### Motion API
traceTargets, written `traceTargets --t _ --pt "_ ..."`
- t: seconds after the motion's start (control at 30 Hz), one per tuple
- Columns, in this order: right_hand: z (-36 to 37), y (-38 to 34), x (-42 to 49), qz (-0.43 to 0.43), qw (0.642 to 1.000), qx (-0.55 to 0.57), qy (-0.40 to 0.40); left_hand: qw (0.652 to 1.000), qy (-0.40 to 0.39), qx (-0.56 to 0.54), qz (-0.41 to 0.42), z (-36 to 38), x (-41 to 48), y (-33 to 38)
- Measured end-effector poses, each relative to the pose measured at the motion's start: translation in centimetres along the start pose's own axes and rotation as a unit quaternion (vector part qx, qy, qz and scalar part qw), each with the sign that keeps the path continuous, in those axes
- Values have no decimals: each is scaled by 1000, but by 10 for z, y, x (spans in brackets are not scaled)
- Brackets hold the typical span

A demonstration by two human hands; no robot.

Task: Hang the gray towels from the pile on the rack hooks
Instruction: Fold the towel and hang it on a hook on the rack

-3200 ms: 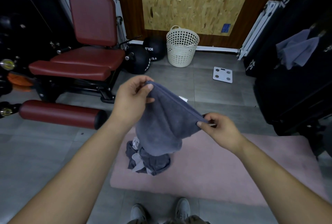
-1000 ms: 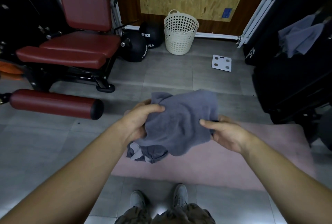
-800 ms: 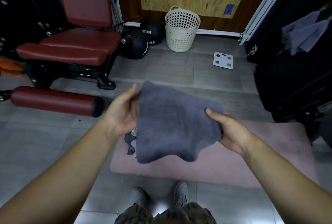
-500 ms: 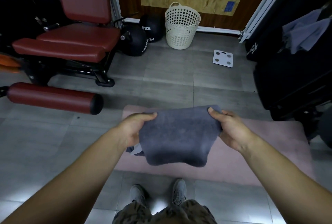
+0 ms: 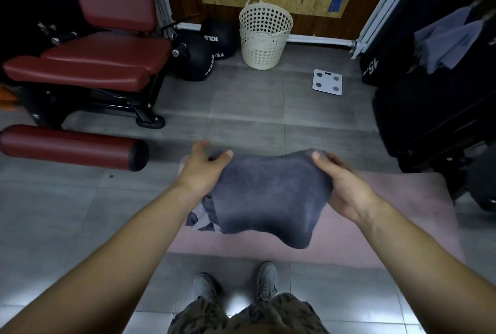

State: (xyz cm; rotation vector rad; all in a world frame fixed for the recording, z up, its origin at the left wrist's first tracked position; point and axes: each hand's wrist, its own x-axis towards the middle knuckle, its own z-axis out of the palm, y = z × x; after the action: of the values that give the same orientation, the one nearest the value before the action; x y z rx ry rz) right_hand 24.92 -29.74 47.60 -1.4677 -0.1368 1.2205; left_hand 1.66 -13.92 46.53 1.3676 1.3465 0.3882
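I hold a gray towel (image 5: 268,194) stretched out flat in front of me above a pink mat (image 5: 389,207). My left hand (image 5: 204,170) grips its left top corner, thumb on top. Its right top corner is pinched by my right hand (image 5: 341,183). The pile of gray towels (image 5: 200,217) peeks out on the mat beneath the held towel's left side, mostly hidden. Another gray towel (image 5: 448,41) hangs on the dark rack (image 5: 429,108) at the right; its hooks are not clear to see.
A red gym bench (image 5: 94,57) with a red roller pad (image 5: 69,146) stands at the left. Black medicine balls (image 5: 198,57), a cream laundry basket (image 5: 264,33) and a white scale (image 5: 327,82) lie ahead on the gray tiled floor. My shoes (image 5: 236,284) are below.
The towel was lifted from the pile, bunched, then spread between both hands. Since half a second ago it sits slightly lower and flatter; my left fingers have shifted on the corner.
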Motion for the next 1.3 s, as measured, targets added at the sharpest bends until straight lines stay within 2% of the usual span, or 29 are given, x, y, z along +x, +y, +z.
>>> traceTargets --t 0.07,0.17,0.33,0.43,0.5,0.6,0.67,0.73,0.87,0.93,1.03,1.13,1.3 --pt "-2 8 -1 -27 996 -79 0 995 -91 -40 1 -2 -4 -2" --pt "-5 14 -5 -52 966 -251 -20 978 -187 71 64 -8 -4 -5" --pt "-15 18 -8 -101 885 -455 -17 955 -172 181 159 -2 3 -5" --pt "-22 15 -6 -139 837 -529 9 946 -158 222 177 2 12 0" --pt "-23 10 -8 -149 857 -493 15 946 -144 221 187 2 19 6" --pt "-17 1 -14 -134 943 -305 14 954 -145 169 201 5 23 19" --pt "-15 -5 -16 -123 974 -189 12 962 -118 133 206 7 27 27" --pt "-17 -11 -15 -134 979 -153 33 969 -95 104 201 8 29 35" --pt "-27 -22 -16 -189 960 -204 37 980 -145 -20 137 11 34 45" --pt "-32 -26 -18 -192 957 -217 29 982 -148 -46 111 18 33 51" --pt "-44 -27 -19 -189 962 -190 49 981 -151 -60 106 33 34 58" --pt "-65 -25 -14 -183 972 -116 90 980 -157 -66 99 54 37 68" --pt "-99 -35 -4 -156 974 -95 136 967 -205 -16 149 102 44 87"
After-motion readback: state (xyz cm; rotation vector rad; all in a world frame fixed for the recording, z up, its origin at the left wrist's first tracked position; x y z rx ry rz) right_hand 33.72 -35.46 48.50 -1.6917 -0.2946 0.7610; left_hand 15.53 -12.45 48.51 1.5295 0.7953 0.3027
